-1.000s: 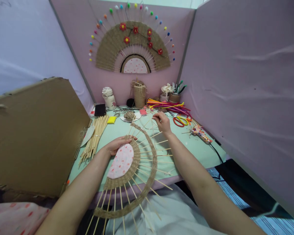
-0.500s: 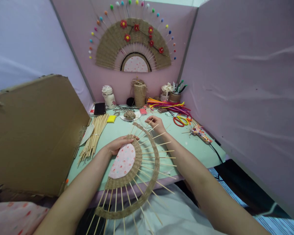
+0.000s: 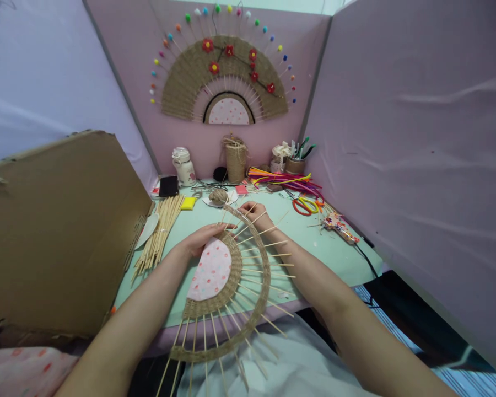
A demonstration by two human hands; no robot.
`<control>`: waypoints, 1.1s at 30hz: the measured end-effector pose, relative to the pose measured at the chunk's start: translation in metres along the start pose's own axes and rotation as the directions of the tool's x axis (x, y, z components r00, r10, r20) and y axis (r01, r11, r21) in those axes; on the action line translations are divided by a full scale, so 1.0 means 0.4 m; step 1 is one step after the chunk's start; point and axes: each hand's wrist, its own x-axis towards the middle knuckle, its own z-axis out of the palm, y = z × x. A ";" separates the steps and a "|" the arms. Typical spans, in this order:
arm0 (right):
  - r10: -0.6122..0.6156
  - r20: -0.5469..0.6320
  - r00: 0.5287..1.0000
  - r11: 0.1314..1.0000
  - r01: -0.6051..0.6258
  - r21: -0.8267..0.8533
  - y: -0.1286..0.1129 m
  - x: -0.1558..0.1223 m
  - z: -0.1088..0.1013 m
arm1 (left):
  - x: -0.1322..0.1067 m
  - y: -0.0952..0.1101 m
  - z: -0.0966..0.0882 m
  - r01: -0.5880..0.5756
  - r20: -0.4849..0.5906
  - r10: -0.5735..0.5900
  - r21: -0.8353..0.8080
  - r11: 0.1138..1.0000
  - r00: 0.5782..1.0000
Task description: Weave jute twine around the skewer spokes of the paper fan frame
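Note:
A half-round fan frame point(image 3: 267, 270) made of thin sticks and woven twine bands leans over the table edge toward my lap. Its centre is a white half-disc point(image 3: 210, 270) with pink-red spots. My left hand point(image 3: 202, 238) grips the inner woven band near the top, thumb and fingers closed around it. Beside the upper end of the outer band, my right hand point(image 3: 256, 216) is closed in a pinch on a thin strand of twine, largely hidden by the fingers and sticks. Just behind lies a ball of twine point(image 3: 218, 196) on a white disc.
Bundled sticks point(image 3: 159, 234) and a cardboard sheet point(image 3: 62, 231) stand at left. Scissors point(image 3: 306, 206), pipe cleaners point(image 3: 285, 179) and a glue gun point(image 3: 339, 227) lie at right. A jar point(image 3: 184, 168) and twine spool point(image 3: 235, 162) line the back, below a finished fan point(image 3: 182, 88).
My right hand has moved slightly left and down, closer to the outer band's upper end. The fan has shifted a little right, with my left hand still on it.

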 end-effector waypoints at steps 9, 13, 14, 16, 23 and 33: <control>-0.001 0.031 1.000 1.000 0.000 0.024 0.017 0.006 -0.006 | 0.073 0.062 0.012 -0.002 -0.132 -0.003 -0.034 0.999 0.991; -0.020 0.067 0.998 0.999 0.022 -0.036 0.007 0.011 -0.022 | 0.082 0.040 0.008 -0.026 -0.055 0.022 -0.069 0.997 0.998; -0.035 0.072 0.997 0.998 0.039 -0.053 0.002 0.015 -0.026 | 0.083 0.033 0.006 -0.036 -0.038 0.033 -0.074 0.997 0.999; -0.074 0.088 0.993 0.994 0.081 -0.076 -0.012 0.028 -0.033 | 0.084 0.022 0.002 -0.060 -0.006 0.059 -0.093 0.994 0.998; -0.160 0.212 0.964 0.972 0.192 -0.139 -0.044 0.092 -0.027 | 0.079 0.003 -0.010 -0.129 0.102 0.149 -0.180 0.975 0.984; -0.261 0.219 0.940 0.921 0.311 -0.235 -0.064 0.108 -0.014 | 0.066 -0.012 -0.011 -0.153 0.121 0.197 -0.300 0.941 0.973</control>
